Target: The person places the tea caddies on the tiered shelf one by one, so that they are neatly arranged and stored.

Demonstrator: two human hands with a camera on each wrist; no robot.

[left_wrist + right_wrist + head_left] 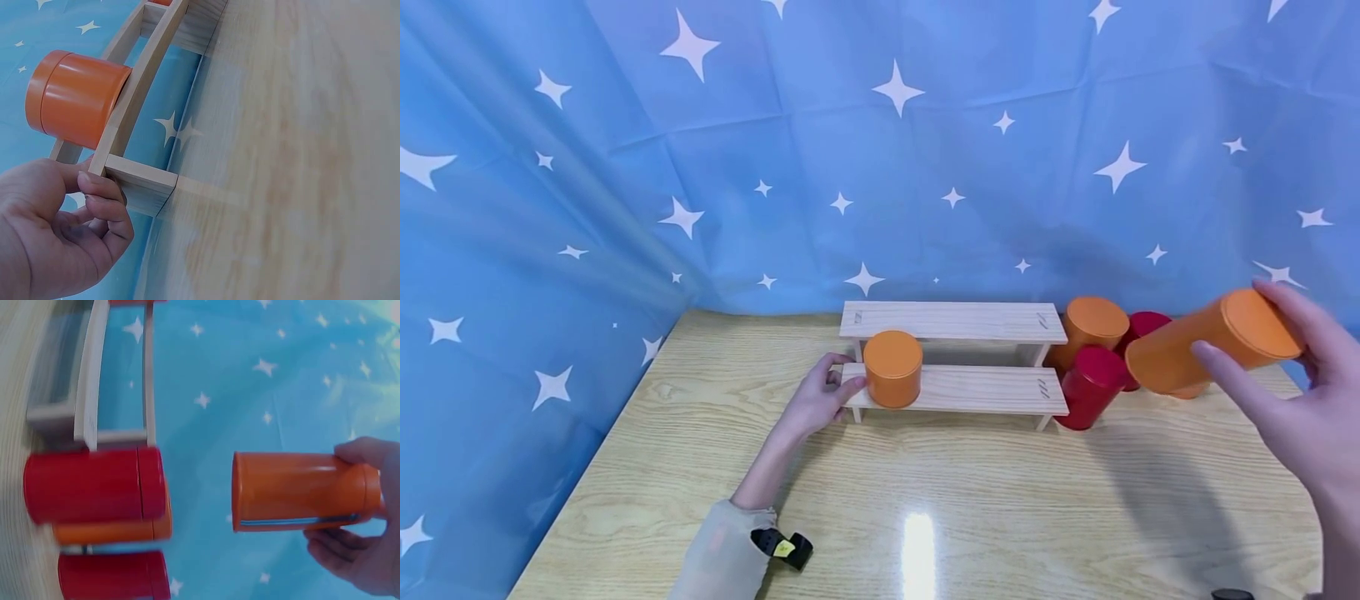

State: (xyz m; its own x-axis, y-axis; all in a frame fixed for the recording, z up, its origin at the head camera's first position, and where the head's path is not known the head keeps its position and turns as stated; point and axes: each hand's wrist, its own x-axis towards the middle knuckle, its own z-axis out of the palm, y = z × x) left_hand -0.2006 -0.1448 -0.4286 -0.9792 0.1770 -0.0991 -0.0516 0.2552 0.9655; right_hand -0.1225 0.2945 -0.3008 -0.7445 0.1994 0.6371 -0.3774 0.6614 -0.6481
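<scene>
A two-step wooden rack (992,389) stands at the back of the table, with a short orange canister (892,369) near the left end of its lower step. My left hand (816,398) pinches that step's left end; the left wrist view shows the fingers (103,194) at the board's corner, beside the orange canister (81,99). My right hand (1311,400) grips a tall orange canister (1213,342) by its lid end, tilted and raised at the right. In the right wrist view the right hand (369,531) holds the orange canister (294,490) with thumb and fingers.
Right of the rack stand a red canister (1093,387), an orange canister (1093,325) and another red one (1146,325), with part of an orange one (1190,391) behind the held canister. A blue star-patterned curtain (820,150) hangs behind the wooden table (985,492).
</scene>
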